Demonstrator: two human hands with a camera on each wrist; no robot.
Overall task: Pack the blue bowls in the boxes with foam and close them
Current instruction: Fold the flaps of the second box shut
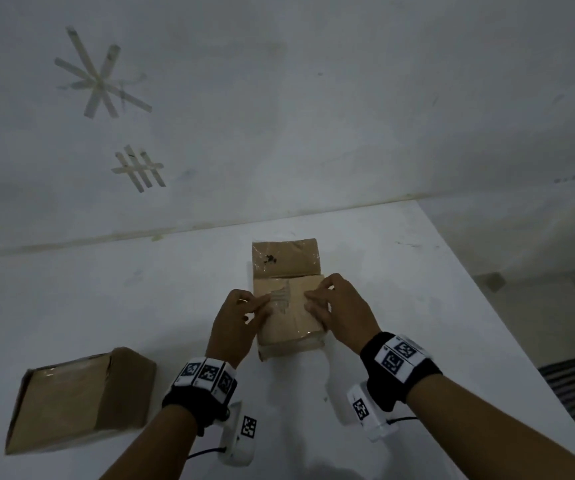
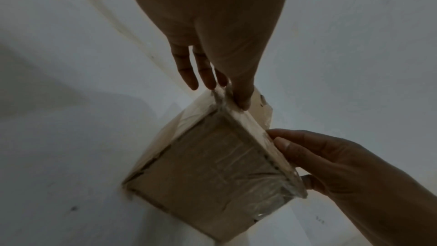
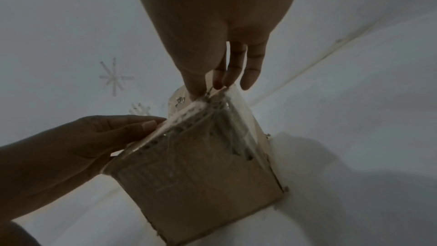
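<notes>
A small cardboard box (image 1: 288, 323) with clear tape on it stands at the table's middle. Its near flap (image 1: 293, 292) lies folded over the top, while the far flap (image 1: 285, 258) stands up behind. My left hand (image 1: 263, 306) pinches the folded flap at its left edge, thumb and forefinger on it (image 2: 227, 93). My right hand (image 1: 310, 301) grips the same flap at the right edge, fingers on top and thumb at the side (image 3: 208, 89). The box (image 2: 208, 166) shows its side in the wrist views. No blue bowl or foam shows.
A second, larger cardboard box (image 1: 82, 396) sits shut at the front left of the white table (image 1: 106, 306). The table's right edge (image 1: 493, 306) drops to the floor. A wall with tape marks (image 1: 101, 77) rises right behind the table.
</notes>
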